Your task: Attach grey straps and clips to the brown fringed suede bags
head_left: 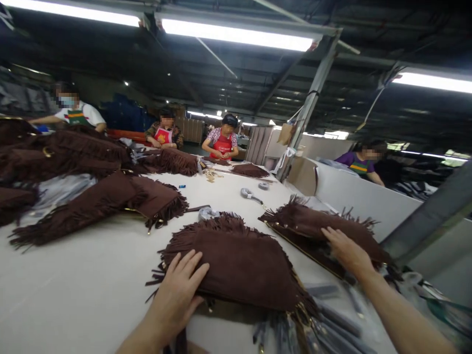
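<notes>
A dark brown fringed bag (243, 260) lies flat on the white table in front of me. My left hand (180, 287) rests on its left end, fingers spread over the top, the thumb by the near edge. To the right is a second brown fringed bag (313, 221) with a gold-coloured zip along its side. My right hand (346, 248) touches the top of that one with fingers stretched out; its thumb is hidden. Below the near bag lie several grey plastic-wrapped strips (339, 319) with metal fittings.
More brown fringed bags (92, 201) are heaped on the left of the table (73, 290). Rolled grey straps (250, 194) lie farther back. Co-workers in aprons (223, 142) stand around the far side. A metal post (427, 221) rises at right beside a white partition (354, 191).
</notes>
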{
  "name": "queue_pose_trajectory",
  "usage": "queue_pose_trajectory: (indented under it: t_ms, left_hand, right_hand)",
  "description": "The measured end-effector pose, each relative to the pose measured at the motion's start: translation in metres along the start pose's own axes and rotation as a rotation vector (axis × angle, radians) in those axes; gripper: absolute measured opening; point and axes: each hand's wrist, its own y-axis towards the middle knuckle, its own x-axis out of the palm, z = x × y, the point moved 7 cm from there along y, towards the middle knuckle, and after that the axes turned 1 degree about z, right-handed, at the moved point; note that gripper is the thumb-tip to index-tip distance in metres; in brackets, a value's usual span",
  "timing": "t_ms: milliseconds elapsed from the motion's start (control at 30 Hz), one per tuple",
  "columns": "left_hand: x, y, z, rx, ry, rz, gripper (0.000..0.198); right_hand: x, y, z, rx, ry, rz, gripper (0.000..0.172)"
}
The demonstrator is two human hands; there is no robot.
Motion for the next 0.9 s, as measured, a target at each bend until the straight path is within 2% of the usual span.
queue_pose_trajectory:
  t_ms: [67,133,200,267,300,367,433,500,633,767,900]
  left_hand:
    - [-0.003,0.004,0.017,-0.010,-0.018,-0.044,0.062]
    - [0.003,0.006,0.046,0.020,-0.111,-0.143,0.046]
    - [0.023,0.004,0.084,0.049,-0.261,-0.343,0.031]
    - [0.049,0.002,0.123,0.033,-0.429,-0.541,0.027]
    - [0.060,0.004,0.139,-0.009,-0.509,-0.579,0.030]
    - [0.078,0.012,0.160,-0.158,-0.635,-0.532,0.036]
    - [0.092,0.019,0.168,-0.333,-0.697,-0.467,0.037]
    - [0.101,0.021,0.172,-0.448,-0.731,-0.407,0.038]
    - [0.100,0.016,0.170,-0.529,-0.765,-0.305,0.036]
    - [0.079,0.011,0.163,-0.499,-0.728,-0.229,0.038]
    - [0.040,0.017,0.160,-0.319,-0.614,-0.209,0.039]
  right_hand:
    - [0.021,-0.024,-0.009,0.018,0.021,-0.095,0.037]
    - [0.025,-0.038,-0.024,0.025,0.056,-0.169,0.036]
    - [0.018,-0.047,-0.047,0.007,0.113,-0.239,0.036]
    - [0.007,-0.059,-0.078,-0.009,0.255,-0.362,0.039]
    - [0.002,-0.066,-0.095,-0.005,0.348,-0.429,0.041]
    - [-0.008,-0.083,-0.126,0.013,0.528,-0.500,0.046]
    - [-0.017,-0.094,-0.147,0.030,0.633,-0.450,0.059]
    - [-0.021,-0.099,-0.156,0.062,0.689,-0.394,0.066]
    - [-0.024,-0.091,-0.162,0.125,0.746,-0.392,0.061]
    - [-0.035,-0.076,-0.169,0.098,0.736,-0.357,0.056]
    - [-0.040,-0.076,-0.166,0.068,0.750,-0.331,0.047]
